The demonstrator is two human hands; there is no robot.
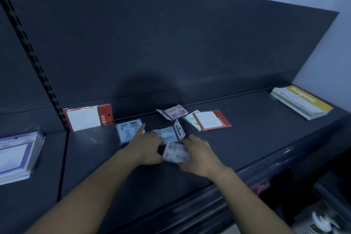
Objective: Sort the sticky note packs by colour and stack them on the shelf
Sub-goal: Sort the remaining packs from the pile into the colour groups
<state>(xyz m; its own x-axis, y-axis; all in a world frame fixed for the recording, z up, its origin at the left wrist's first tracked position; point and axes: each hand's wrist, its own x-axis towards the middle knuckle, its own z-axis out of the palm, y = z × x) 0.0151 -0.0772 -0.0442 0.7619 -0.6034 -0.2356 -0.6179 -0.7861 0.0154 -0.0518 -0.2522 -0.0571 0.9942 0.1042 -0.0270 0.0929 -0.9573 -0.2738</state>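
Pale pack (175, 152) sits between both hands at frame centre, right hand (199, 155) grip curled on it; left hand (150, 147) grip unclear, blue pack (129, 131) just upper left.

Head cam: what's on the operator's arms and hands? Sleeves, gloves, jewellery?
Nothing worn that shows. Left hand and right hand are ungloved. No sleeve, watch or band shows anywhere up to the frame edge. Rings: too blurred to tell.
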